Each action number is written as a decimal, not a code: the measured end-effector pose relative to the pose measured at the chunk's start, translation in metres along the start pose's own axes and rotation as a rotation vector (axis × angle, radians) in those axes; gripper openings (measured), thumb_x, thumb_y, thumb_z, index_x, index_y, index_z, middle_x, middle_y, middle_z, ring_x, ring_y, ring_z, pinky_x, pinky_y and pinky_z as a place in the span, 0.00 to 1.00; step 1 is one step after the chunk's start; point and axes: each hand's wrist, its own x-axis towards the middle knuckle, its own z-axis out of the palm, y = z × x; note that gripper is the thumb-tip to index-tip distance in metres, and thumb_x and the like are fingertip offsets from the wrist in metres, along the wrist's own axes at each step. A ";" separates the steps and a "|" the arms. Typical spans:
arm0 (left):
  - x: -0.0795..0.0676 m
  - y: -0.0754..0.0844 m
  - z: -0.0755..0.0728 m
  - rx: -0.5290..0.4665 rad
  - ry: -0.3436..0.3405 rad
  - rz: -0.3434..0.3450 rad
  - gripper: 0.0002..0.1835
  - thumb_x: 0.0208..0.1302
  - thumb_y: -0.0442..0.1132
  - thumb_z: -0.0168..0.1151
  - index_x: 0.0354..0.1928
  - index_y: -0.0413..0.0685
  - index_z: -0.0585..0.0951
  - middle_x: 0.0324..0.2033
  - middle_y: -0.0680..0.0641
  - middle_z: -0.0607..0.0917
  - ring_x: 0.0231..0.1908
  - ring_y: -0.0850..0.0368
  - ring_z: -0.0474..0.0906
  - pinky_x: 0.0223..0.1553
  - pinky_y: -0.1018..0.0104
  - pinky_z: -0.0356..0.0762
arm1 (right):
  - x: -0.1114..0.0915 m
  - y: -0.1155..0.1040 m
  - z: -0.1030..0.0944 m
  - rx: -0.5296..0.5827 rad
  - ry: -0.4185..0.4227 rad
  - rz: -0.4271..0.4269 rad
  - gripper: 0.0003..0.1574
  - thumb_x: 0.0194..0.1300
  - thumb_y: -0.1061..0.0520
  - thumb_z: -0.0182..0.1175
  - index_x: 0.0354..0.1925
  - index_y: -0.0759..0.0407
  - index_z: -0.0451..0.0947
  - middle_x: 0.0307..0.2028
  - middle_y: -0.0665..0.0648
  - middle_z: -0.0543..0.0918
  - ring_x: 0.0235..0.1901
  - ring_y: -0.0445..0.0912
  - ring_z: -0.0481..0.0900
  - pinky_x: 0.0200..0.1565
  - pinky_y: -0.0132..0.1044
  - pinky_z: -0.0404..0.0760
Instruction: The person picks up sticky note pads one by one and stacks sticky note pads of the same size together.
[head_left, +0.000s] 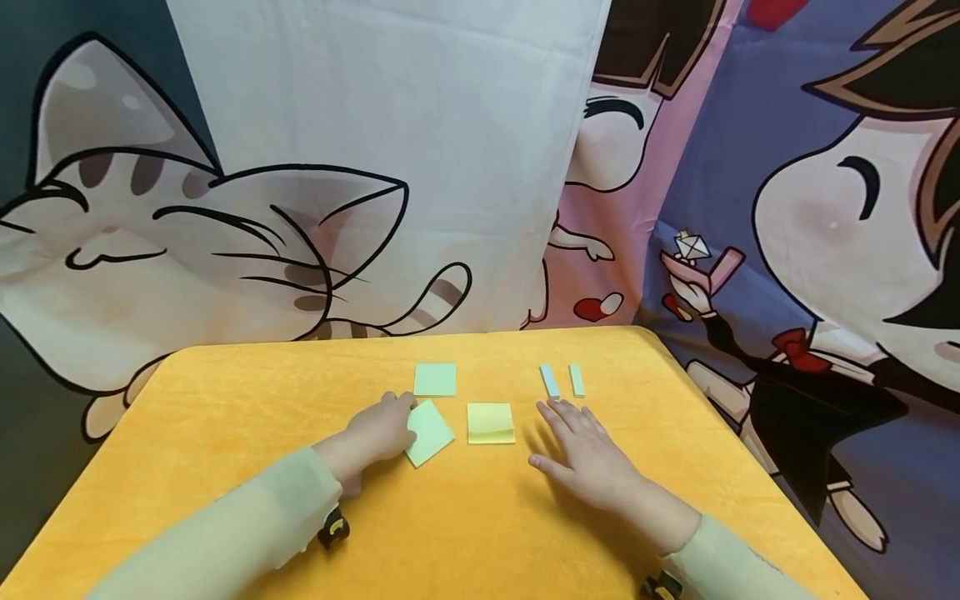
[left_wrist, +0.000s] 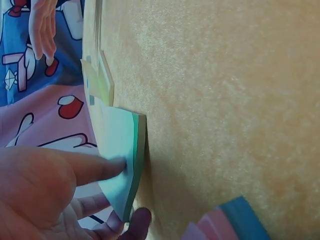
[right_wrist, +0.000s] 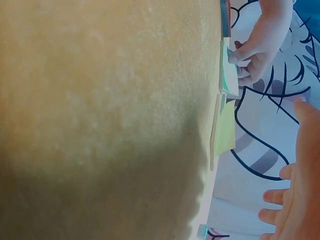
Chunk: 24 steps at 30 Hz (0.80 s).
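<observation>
My left hand (head_left: 377,427) pinches a light green sticky note pad (head_left: 431,434) by its left side. In the left wrist view the thumb lies on the face of the pad (left_wrist: 119,145), with fingertips at its lower edge; the pad is tilted. A yellow sticky note pad (head_left: 491,423), its top sheet lifting at one edge, sits just to the right. Behind the held pad lies another light green pad (head_left: 435,379). My right hand (head_left: 588,458) is held over the table with fingers spread, holding nothing, its fingertips near a narrow blue strip pad (head_left: 550,382).
A narrow green strip pad (head_left: 577,380) lies beside the blue one. Pink and blue pads (left_wrist: 242,220) sit below the left wrist, mostly hidden in the head view. The yellow cloth-covered table (head_left: 465,525) ends at a printed curtain (head_left: 450,125).
</observation>
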 end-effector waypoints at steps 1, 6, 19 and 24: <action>0.000 0.000 0.000 -0.007 0.006 0.001 0.26 0.67 0.39 0.62 0.65 0.45 0.70 0.50 0.38 0.73 0.29 0.50 0.71 0.31 0.59 0.69 | 0.000 0.000 0.000 0.002 -0.003 0.002 0.51 0.69 0.28 0.50 0.77 0.54 0.53 0.75 0.57 0.57 0.74 0.54 0.52 0.72 0.54 0.45; 0.002 -0.003 0.000 -0.037 0.019 0.015 0.21 0.70 0.36 0.56 0.63 0.50 0.71 0.50 0.38 0.75 0.27 0.51 0.70 0.26 0.61 0.66 | 0.000 -0.002 0.001 0.011 -0.005 -0.001 0.51 0.70 0.30 0.52 0.77 0.54 0.52 0.75 0.57 0.57 0.74 0.54 0.52 0.72 0.55 0.46; 0.000 -0.003 -0.015 -0.225 -0.006 0.072 0.17 0.72 0.32 0.49 0.60 0.51 0.75 0.34 0.48 0.78 0.25 0.55 0.70 0.28 0.63 0.67 | 0.001 -0.006 0.000 0.018 -0.005 -0.002 0.51 0.69 0.32 0.54 0.77 0.56 0.53 0.75 0.59 0.57 0.74 0.55 0.52 0.72 0.54 0.45; -0.002 0.000 -0.016 -0.329 -0.057 0.108 0.17 0.73 0.33 0.50 0.59 0.53 0.76 0.36 0.48 0.78 0.23 0.57 0.67 0.27 0.63 0.67 | 0.001 -0.004 0.000 0.025 0.004 -0.005 0.50 0.70 0.32 0.54 0.77 0.57 0.53 0.75 0.59 0.57 0.74 0.56 0.53 0.72 0.55 0.45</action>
